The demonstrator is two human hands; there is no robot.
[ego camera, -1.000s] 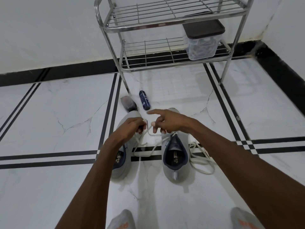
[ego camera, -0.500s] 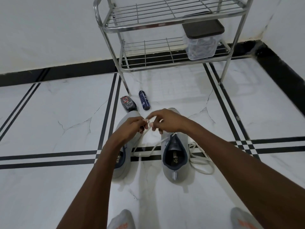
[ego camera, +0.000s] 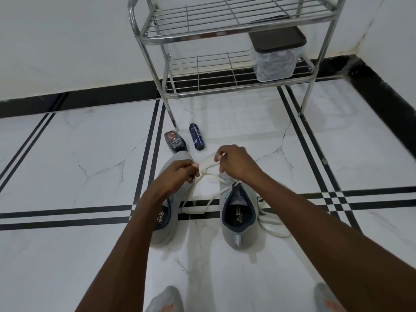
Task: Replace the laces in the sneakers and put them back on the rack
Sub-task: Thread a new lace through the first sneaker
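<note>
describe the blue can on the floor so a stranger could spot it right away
Start at the metal rack against the wall and follow its front left leg to the floor. Just right of that foot lies a dark blue can on its side. Its neighbour, the bottle on its left, is wider, with a red ring.

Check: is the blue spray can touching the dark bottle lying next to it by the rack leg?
Apart. The head view shows a strip of white floor between the blue spray can and the dark bottle along their whole length.
</note>
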